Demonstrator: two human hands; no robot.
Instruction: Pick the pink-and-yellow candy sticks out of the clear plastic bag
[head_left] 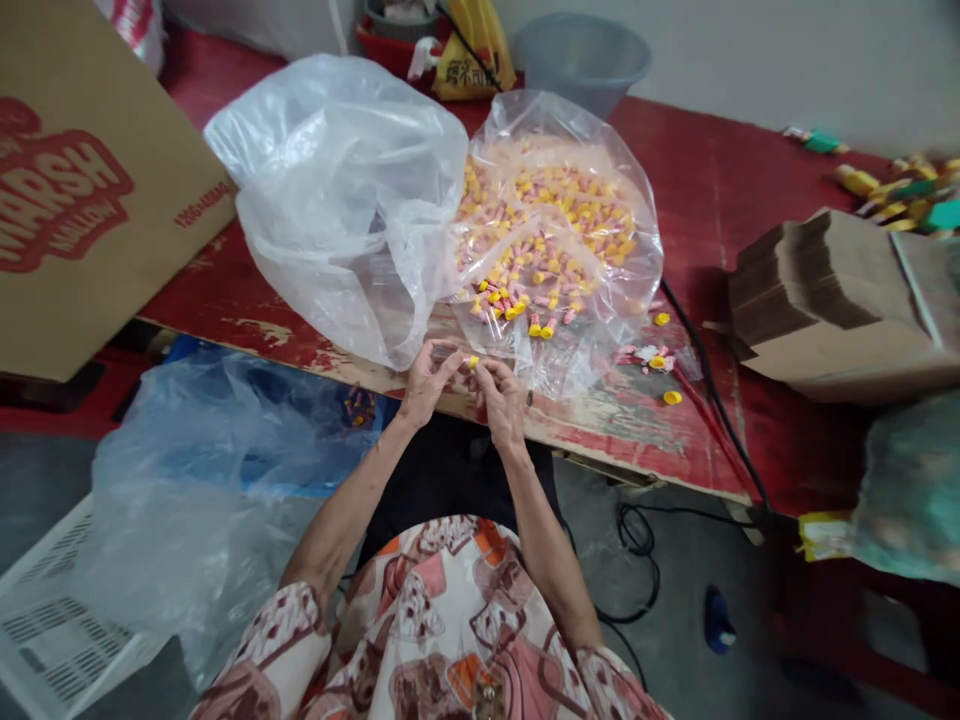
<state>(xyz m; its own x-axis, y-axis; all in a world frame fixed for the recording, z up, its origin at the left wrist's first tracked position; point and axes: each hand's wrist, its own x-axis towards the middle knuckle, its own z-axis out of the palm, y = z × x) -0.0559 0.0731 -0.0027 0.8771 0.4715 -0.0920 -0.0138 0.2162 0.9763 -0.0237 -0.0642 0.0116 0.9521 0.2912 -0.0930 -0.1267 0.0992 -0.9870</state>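
Observation:
Both hands meet at the front edge of the red table [780,420]. A small pink piece with a yellow cap [472,361] sits between their fingertips. My left hand [429,382] pinches it from one side, and my right hand [501,396] closes on its yellow end. Just beyond lies a clear bag [630,210] full of similar pink and yellow pieces [547,250], some spilling from its mouth. A large translucent plastic bag [330,190] rests to its left.
A cardboard box [90,180] stands at left, stacked flat cardboard [847,300] at right. A black cable [701,350] crosses the table. Behind are a grey basin [581,60] and yellow bag [472,50]. Below left are a blue container [322,440] and white crate [67,620].

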